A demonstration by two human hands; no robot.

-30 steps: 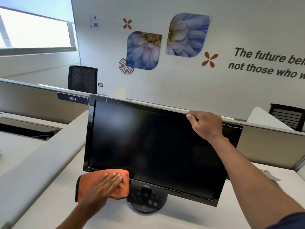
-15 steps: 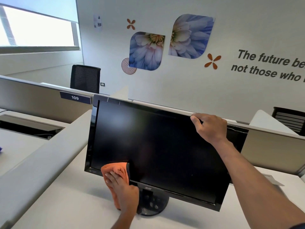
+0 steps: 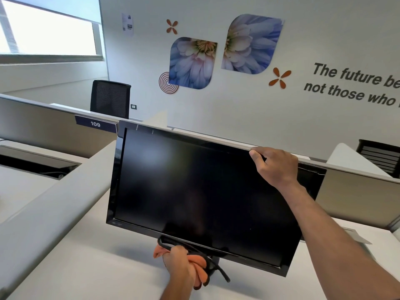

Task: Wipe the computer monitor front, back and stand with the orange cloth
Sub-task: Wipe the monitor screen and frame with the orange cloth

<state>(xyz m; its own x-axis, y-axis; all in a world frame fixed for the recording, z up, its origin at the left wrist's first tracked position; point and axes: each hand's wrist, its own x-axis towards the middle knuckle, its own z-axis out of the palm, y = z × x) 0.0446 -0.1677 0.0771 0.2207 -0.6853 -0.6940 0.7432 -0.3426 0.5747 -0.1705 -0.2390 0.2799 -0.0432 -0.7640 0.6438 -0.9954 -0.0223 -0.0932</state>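
Hands first: the left hand (image 3: 179,264) is curled tight round the bunched orange cloth (image 3: 198,261), low under the bottom bezel of the black computer monitor (image 3: 201,191) and just beside its stand (image 3: 216,262), which is mostly hidden. The screen is dark and the monitor sits tilted on a white counter (image 3: 97,267). The right hand (image 3: 276,166) clasps the monitor's top edge, fingers hooked over it. Around the room, a bright window (image 3: 47,29) is at far left, then a grey partition (image 3: 43,131) with a "109" tag (image 3: 95,124), a black mesh chair (image 3: 110,98), blue flower decals (image 3: 192,61) and dark lettering (image 3: 355,83) on the white wall, and another dark chair (image 3: 381,156) at far right.
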